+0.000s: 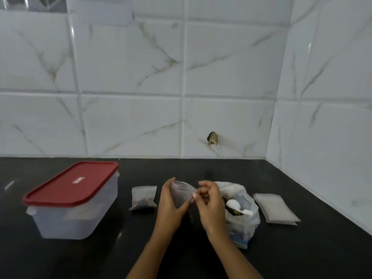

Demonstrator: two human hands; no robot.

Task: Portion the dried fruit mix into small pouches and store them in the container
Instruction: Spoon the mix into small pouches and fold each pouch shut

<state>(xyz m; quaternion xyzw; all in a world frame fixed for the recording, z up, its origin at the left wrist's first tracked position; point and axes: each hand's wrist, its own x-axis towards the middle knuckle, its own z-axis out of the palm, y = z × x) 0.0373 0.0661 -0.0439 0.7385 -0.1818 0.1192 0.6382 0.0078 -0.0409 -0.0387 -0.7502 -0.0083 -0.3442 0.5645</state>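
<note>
Both hands hold a small clear pouch (pixel 182 191) above the black counter (pixel 100 256). My left hand (pixel 170 204) grips its left side and my right hand (pixel 209 202) pinches its right edge. Whether the pouch holds fruit is hard to tell. A filled pouch (pixel 144 198) with dark fruit lies just left of my hands. To the right sits the big plastic bag of dried fruit mix (pixel 240 208), open, with a white scoop (pixel 234 204) inside. A clear container (pixel 74 214) with a red lid (pixel 70 183) stands at the left, lid on.
A stack of flat pouches (pixel 274 209) lies to the right of the fruit bag. White marble-look tiled walls (pixel 181 77) close the counter at the back and right, forming a corner. A chipped hole (pixel 212 138) marks the back wall.
</note>
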